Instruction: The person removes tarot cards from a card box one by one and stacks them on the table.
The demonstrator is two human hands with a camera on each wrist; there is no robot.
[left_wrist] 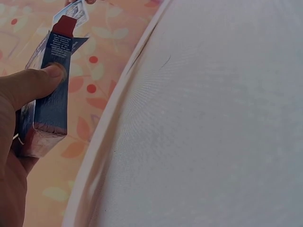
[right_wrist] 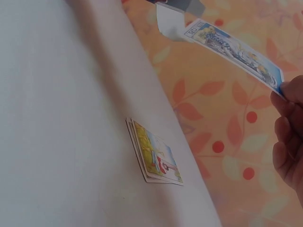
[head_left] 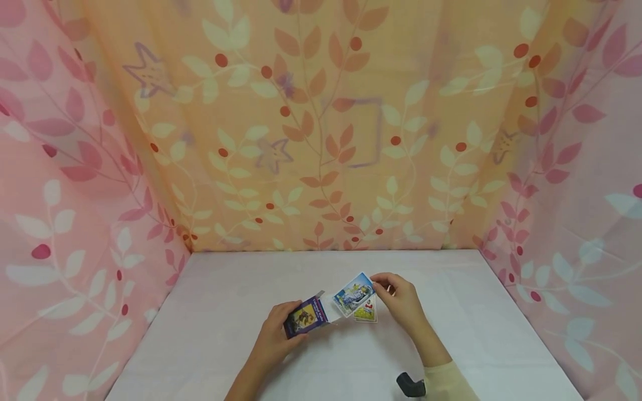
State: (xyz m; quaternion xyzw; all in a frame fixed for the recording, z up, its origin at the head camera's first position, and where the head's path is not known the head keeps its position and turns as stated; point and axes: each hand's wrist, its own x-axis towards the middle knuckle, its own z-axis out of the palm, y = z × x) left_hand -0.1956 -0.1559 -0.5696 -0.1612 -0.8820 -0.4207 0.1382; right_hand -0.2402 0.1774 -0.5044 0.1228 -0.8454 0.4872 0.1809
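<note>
My left hand (head_left: 275, 337) grips a dark blue card box (head_left: 306, 316) with a yellow picture on its front, thumb along one narrow side in the left wrist view. The box is tilted, its flaps standing open toward the right. With thumb and fingertips, my right hand (head_left: 401, 298) pinches the corner of an illustrated card (head_left: 353, 294) with a blue and white picture. The card's far end is close to the white open flap (right_wrist: 170, 21) of the box. Below it, a small stack of cards (right_wrist: 155, 155) lies face up on the white table, partly covered by the held card in the head view.
The white tabletop (head_left: 200, 356) is bordered by floral cloth walls (head_left: 321, 211) at the back and both sides. A black strap-like piece (head_left: 411, 385) is at the right sleeve (head_left: 446, 381), near the front.
</note>
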